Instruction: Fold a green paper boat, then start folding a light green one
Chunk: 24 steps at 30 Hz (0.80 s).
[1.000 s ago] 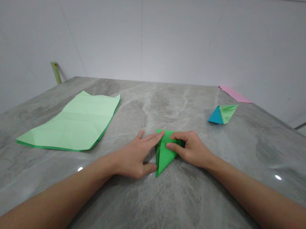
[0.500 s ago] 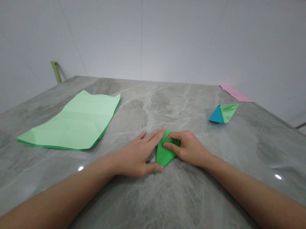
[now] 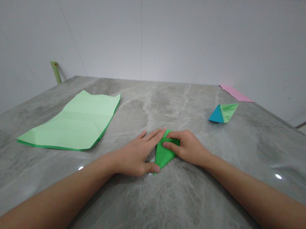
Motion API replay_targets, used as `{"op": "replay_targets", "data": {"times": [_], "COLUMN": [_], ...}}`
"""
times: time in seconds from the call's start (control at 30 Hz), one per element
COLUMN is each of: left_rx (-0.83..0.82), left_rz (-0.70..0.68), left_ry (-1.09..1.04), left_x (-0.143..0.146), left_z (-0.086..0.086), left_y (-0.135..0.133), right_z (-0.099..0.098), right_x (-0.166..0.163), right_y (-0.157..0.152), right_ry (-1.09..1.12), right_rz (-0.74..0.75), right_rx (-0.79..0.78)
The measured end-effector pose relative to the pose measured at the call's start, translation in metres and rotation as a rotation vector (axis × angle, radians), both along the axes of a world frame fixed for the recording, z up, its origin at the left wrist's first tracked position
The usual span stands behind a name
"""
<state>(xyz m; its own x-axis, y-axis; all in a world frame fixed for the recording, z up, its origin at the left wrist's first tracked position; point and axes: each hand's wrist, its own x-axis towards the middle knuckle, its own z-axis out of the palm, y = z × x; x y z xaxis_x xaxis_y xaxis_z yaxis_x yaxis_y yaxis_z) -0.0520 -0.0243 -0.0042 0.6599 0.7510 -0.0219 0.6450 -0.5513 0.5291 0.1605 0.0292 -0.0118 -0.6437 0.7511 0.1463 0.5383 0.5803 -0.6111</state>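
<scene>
A folded piece of green paper [image 3: 163, 156] lies on the grey marbled table [image 3: 181, 203], narrowing to a point towards me. My left hand [image 3: 139, 153] rests flat along its left edge, fingers stretched out and the thumb on the lower tip. From the right, my right hand [image 3: 188, 146] pinches a folded flap of the same paper between thumb and fingers. Part of the paper is hidden under both hands.
Light green sheets [image 3: 82, 124] lie stacked at the left. A folded blue and green paper piece [image 3: 223, 113] stands at the back right. Beyond it, pink paper [image 3: 236, 93] lies at the table's edge. A white wall [image 3: 163, 34] rises behind the table.
My left thumb has slid slightly left on the paper's lower tip. Otherwise both hands and the paper stay almost where they were.
</scene>
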Motion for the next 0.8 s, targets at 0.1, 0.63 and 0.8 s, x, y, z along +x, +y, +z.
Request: {"op": "replay_targets", "data": {"times": [0.1,0.63,0.8], "left_rx": [0.009,-0.015,-0.039], "left_rz": [0.031,0.117,0.1], "left_ry": [0.003,0.191,0.23], "left_x": [0.0012,-0.0013,-0.0038], "left_z": [-0.0013,0.0049,0.008], "left_y": [-0.0004,0.0014,0.0024], "right_z": [-0.0009,0.0017,0.0017], "right_x": [0.0003,0.0007,0.0004], "right_y": [0.0002,0.0001,-0.0002], "right_ry": [-0.008,-0.037,-0.056], "right_rz": [-0.005,0.005,0.002], "right_rx": [0.003,0.004,-0.004]}}
